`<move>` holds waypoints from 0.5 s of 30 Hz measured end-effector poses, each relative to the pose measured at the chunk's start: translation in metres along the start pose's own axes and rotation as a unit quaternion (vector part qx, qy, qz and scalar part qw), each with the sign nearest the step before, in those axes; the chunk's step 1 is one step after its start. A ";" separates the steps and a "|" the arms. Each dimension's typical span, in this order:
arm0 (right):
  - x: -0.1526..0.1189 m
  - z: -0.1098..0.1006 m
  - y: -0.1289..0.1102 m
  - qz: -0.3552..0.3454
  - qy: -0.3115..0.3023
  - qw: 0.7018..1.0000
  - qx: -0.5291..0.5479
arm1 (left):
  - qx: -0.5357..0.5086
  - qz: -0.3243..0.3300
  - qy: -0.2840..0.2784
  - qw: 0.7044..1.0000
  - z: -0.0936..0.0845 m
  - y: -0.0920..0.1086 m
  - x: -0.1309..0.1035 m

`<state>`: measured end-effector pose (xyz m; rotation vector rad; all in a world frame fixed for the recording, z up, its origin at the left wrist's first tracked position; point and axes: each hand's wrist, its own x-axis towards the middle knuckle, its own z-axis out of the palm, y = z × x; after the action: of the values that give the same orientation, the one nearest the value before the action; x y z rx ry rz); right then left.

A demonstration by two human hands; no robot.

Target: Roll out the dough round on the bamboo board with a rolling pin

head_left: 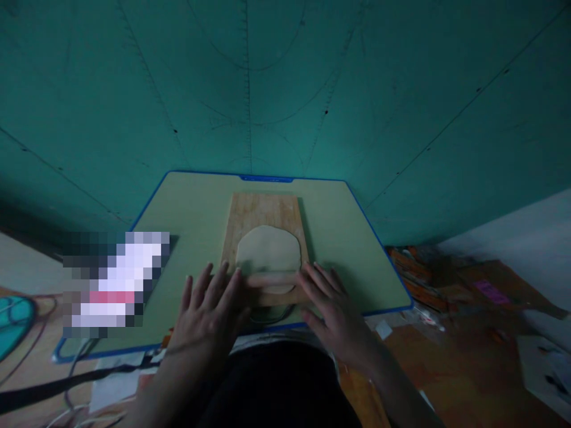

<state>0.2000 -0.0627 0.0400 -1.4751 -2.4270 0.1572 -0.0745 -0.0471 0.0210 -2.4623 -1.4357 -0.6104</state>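
A flat, pale sheet of rolled dough (268, 249) lies on a wooden cutting board (265, 208). Across its near part rests a slim rolling pin (272, 279), somewhat blurred. My left hand (209, 309) is at the pin's left end, its fingers stretched out and spread, pointing away from me. At the right end, my right hand (328, 303) lies with extended fingers over the pin. Both palms face down, and neither hand wraps round the pin. The pin's ends are hidden under the hands.
Beneath the board is a pale green tabletop (191, 214) with a blue rim. A blurred-out phone-like device (122, 279) with a cable lies at the left. Behind rises a green wall (285, 89). Papers and cables lie at lower left; cardboard (491, 288) lies at right.
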 end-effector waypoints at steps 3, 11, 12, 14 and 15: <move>0.030 0.005 0.015 0.006 0.032 0.999 0.017 | 0.006 -0.012 -0.005 1.000 0.007 -0.006 0.025; 0.017 0.015 0.009 0.019 0.072 0.996 0.046 | -0.005 0.003 -0.003 1.000 0.000 -0.001 0.013; 0.007 0.015 0.004 0.022 0.068 0.996 0.045 | -0.008 0.006 -0.010 1.000 -0.004 0.002 0.005; -0.010 0.013 -0.005 0.032 0.063 0.997 0.042 | -0.017 0.004 -0.030 0.999 -0.014 0.008 -0.009; -0.017 0.013 -0.009 0.038 0.062 0.996 0.041 | -0.022 0.000 -0.042 0.999 -0.019 0.010 -0.014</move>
<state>0.1960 -0.0813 0.0270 -1.4957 -2.2412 0.1749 -0.0763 -0.0701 0.0312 -2.5497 -1.4668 -0.5505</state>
